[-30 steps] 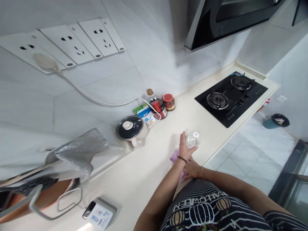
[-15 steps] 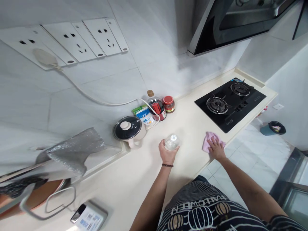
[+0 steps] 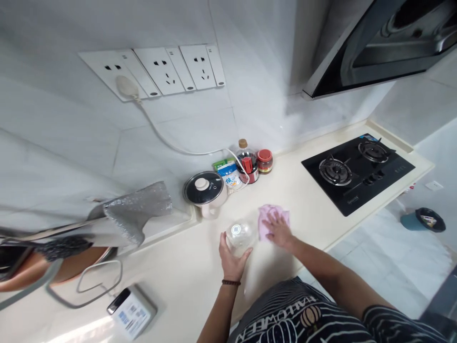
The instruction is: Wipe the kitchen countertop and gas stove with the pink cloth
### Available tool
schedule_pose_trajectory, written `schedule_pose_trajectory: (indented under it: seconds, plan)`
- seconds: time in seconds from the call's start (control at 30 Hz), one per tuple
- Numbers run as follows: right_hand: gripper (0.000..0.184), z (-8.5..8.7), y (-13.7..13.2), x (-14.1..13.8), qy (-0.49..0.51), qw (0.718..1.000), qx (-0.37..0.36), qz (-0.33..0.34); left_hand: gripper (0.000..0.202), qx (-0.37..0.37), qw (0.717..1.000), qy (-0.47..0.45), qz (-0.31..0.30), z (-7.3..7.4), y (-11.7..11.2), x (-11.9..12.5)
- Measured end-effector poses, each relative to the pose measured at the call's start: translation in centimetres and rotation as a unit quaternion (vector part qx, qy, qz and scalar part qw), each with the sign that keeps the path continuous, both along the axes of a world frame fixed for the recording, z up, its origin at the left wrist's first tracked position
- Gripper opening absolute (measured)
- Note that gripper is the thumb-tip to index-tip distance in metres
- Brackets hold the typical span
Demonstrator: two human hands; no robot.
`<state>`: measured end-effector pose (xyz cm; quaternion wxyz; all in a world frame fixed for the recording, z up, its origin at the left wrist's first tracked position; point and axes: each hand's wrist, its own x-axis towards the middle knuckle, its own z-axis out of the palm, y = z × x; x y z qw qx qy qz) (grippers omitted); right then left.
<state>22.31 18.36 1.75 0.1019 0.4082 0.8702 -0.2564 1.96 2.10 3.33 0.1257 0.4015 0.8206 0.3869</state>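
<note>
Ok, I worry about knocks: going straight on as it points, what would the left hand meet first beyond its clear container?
Past the clear container, the left hand would likely meet the white cord beside the dark bottle; depth is unclear.

Left hand (image 3: 232, 261) curled, right hand (image 3: 279, 230) flat.

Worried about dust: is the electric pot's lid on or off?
On: the dark lid, its pale knob upward, covers the electric pot's top.

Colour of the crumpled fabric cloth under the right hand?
The cloth is pale pink with a lilac tint; it shows best in the head view.
</note>
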Motion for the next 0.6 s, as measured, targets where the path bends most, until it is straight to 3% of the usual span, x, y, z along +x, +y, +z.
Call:
schedule_pose_trajectory:
  seconds: [0.1,0.2,0.3,0.43,0.53,0.6]
  plan:
    - [0.074,-1.5,-1.8,-1.4,0.044,0.996,-0.006,0.080,0.099,-0.004,1.000,0.004,0.026,-1.2,-3.7,-1.5]
    - [0.066,-2.8,-0.2,2.1,0.032,0.997,0.035,0.061,0.078,-0.040,0.995,0.041,0.080,-3.2,-7.9,-3.3]
    - [0.064,-3.5,4.1,8.0,-0.024,0.992,0.107,-0.059,0.074,-0.043,0.992,0.082,0.090,-5.1,-10.7,-4.4]
    - [0.064,-3.8,10.2,14.1,-0.070,0.959,0.134,-0.240,0.070,-0.073,0.984,0.105,0.121,-6.2,-11.4,-4.1]
    - [0.067,-3.5,13.7,14.6,-0.072,0.931,0.112,-0.340,0.070,-0.086,0.981,0.106,0.139,-6.4,-11.1,-3.6]
    - [0.069,-3.2,15.5,12.5,-0.071,0.924,0.106,-0.360,0.070,-0.089,0.981,0.106,0.139,-6.5,-11.1,-3.5]
